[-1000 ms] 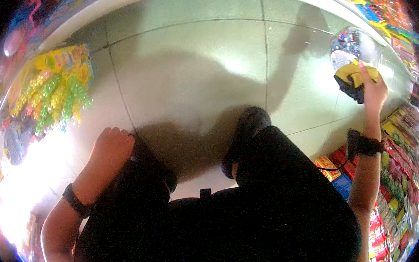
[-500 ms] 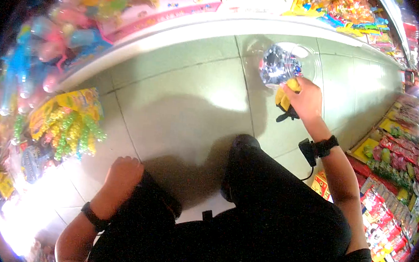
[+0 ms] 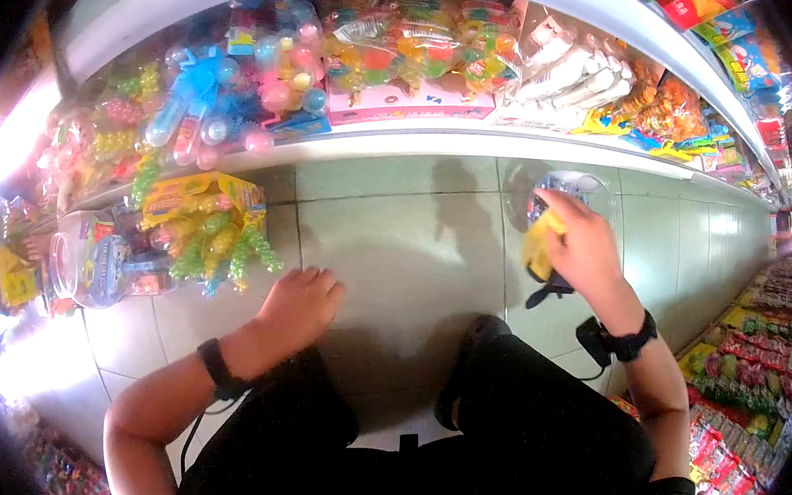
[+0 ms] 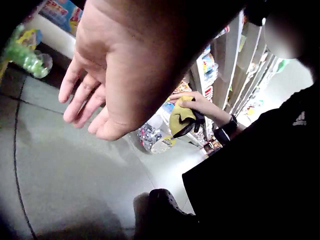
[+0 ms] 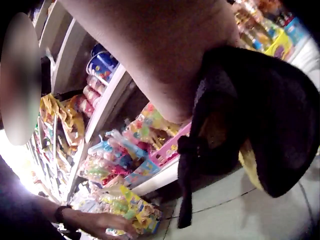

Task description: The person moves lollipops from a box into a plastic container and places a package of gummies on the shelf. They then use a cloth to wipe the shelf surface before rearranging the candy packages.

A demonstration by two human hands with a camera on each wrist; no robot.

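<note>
My right hand (image 3: 587, 249) grips a yellow and black cloth (image 3: 539, 243) with a dark strap hanging below it. In the right wrist view the cloth's black side (image 5: 280, 115) and its knotted strap (image 5: 186, 165) fill the right half. Just beyond that hand, a clear round jar (image 4: 148, 137) of small dark wrapped pieces stands on the floor, partly covered by the hand in the head view. My left hand (image 3: 303, 307) hangs over the floor near the left knee, fingers relaxed and holding nothing; the left wrist view shows its palm side (image 4: 120, 75).
Shelves of bagged sweets and toys, with a white edge (image 3: 405, 138), run along the far side. At left stands a yellow box (image 3: 251, 196) of green and yellow beaded packs, beside a clear tub (image 3: 64, 263). Packets (image 3: 740, 368) line the right. Tiled floor (image 3: 398, 220) lies between.
The head view has tilted up, showing more shelf. My right hand, still holding the cloth, has come inward and its back now faces up. The left hand has lifted away from the leg.
</note>
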